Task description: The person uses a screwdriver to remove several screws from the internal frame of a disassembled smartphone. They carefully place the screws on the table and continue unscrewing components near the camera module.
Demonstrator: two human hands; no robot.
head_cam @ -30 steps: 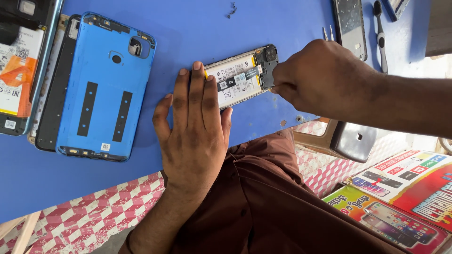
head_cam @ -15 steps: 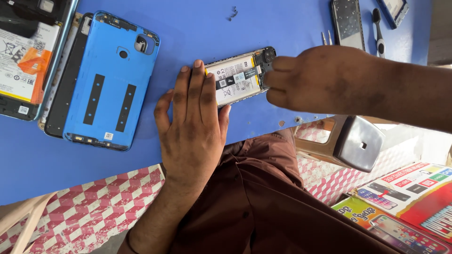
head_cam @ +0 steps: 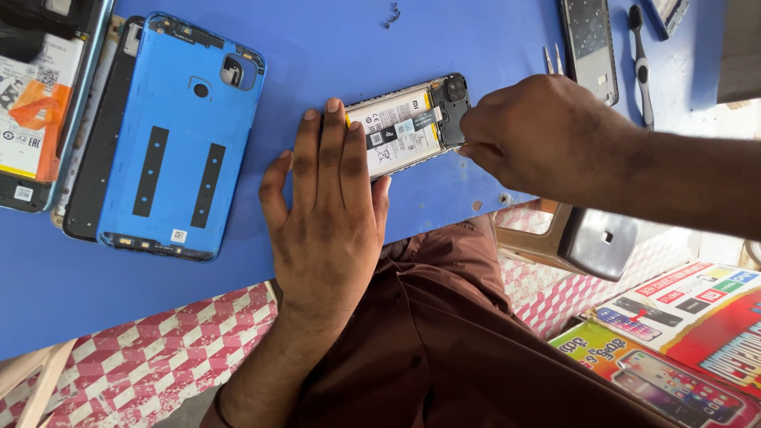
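Left hand [head_cam: 329,214] flat, pinning opened phone [head_cam: 404,131] to blue table [head_cam: 333,47]; right hand [head_cam: 547,139] pinched at camera end, tool hidden—keep downward pressure steady.

So the opened phone [head_cam: 408,127] sits mid-table [head_cam: 333,47], left hand [head_cam: 329,206] flat on its near end, right hand [head_cam: 539,135] at its far-right corner. Back cover [head_cam: 182,135] lies off left, tweezers [head_cam: 552,59] right behind.

Opened phone [head_cam: 404,127] on blue worktop [head_cam: 333,47], pressed flat under left hand [head_cam: 329,214]; right hand [head_cam: 547,139] closed at its camera end. Blue back cover [head_cam: 182,135] lies left; tweezers [head_cam: 553,59] beyond.
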